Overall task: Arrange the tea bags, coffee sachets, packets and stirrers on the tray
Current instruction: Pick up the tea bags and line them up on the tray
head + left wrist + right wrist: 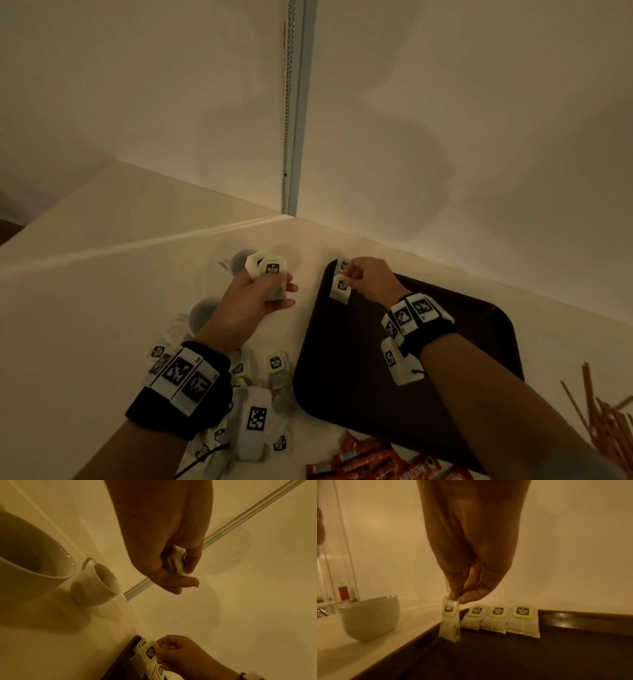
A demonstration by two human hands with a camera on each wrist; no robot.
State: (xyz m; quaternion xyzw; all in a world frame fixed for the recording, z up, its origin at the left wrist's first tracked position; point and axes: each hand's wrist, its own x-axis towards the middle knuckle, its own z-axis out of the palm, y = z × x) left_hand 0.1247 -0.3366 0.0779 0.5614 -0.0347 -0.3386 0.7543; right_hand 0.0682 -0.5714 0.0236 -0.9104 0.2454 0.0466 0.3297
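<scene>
A dark brown tray (472, 329) lies on the pale counter against the wall. My right hand (368, 279) pinches one tea bag (340, 289) by its tag, dangling just above the tray's far left corner (449, 624). Three tea bags (500, 620) lie in a row along the tray's far rim. My left hand (260, 296) grips a small stack of tea bags (269, 269) above the counter, left of the tray (176, 561). More tea bags (275, 365) lie loose near my left wrist. Red coffee sachets (373, 459) sit at the tray's near edge. Stirrers (606, 414) lie at the right.
Two white cups (239, 262) (202, 315) stand on the counter left of the tray, close to my left hand. The wall (479, 137) rises right behind the tray, with a beaded chain (287, 102) hanging in the corner. Most of the tray's dark floor (522, 655) is bare.
</scene>
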